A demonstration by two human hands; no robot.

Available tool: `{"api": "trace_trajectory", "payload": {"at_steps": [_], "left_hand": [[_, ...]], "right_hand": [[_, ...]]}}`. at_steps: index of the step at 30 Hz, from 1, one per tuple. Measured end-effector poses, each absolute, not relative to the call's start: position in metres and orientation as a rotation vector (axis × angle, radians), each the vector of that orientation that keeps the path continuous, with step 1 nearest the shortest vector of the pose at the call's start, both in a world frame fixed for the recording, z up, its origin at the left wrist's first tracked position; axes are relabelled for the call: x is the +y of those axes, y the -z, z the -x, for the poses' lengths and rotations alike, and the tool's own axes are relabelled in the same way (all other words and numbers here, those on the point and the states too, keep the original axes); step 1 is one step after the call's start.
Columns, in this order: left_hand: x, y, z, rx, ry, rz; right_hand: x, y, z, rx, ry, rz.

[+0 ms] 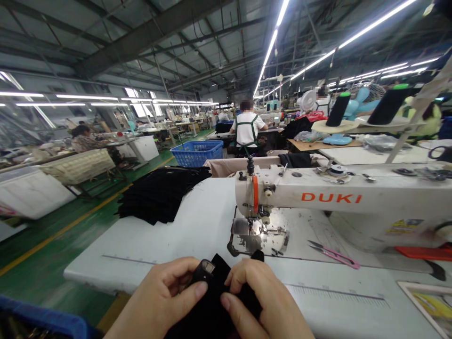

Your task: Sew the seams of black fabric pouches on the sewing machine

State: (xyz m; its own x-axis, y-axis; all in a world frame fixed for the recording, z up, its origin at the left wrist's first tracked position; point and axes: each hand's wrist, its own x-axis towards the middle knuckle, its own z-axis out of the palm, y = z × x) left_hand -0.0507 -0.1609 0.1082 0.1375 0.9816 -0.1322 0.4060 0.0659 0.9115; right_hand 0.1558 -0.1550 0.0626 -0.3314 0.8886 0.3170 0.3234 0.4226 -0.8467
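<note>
Both hands pinch one black fabric piece [212,301] at the near tabletop [197,221] edge: left hand [160,299] and right hand [266,303] equally close, presser foot [259,226] just beyond.

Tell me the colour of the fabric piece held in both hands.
Black; the fabric piece shows best in the head view.

head cam | faces forward-down | close over sewing table [197,226] (single view)
</note>
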Motion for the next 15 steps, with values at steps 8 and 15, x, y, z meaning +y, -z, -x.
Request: {"api": "trace_trajectory", "payload": {"at_steps": [8,15], "left_hand": [[-0.158,-0.115,0.051,1.363,-0.712,-1.502],[-0.162,-0.126,0.055,1.508,-0.776,-1.777]], "right_hand": [[-0.142,-0.074,-0.158,-1.97,-1.016,0.975],[-0.143,-0.083,-0.161,-1.843,-0.982,1.058]]}}
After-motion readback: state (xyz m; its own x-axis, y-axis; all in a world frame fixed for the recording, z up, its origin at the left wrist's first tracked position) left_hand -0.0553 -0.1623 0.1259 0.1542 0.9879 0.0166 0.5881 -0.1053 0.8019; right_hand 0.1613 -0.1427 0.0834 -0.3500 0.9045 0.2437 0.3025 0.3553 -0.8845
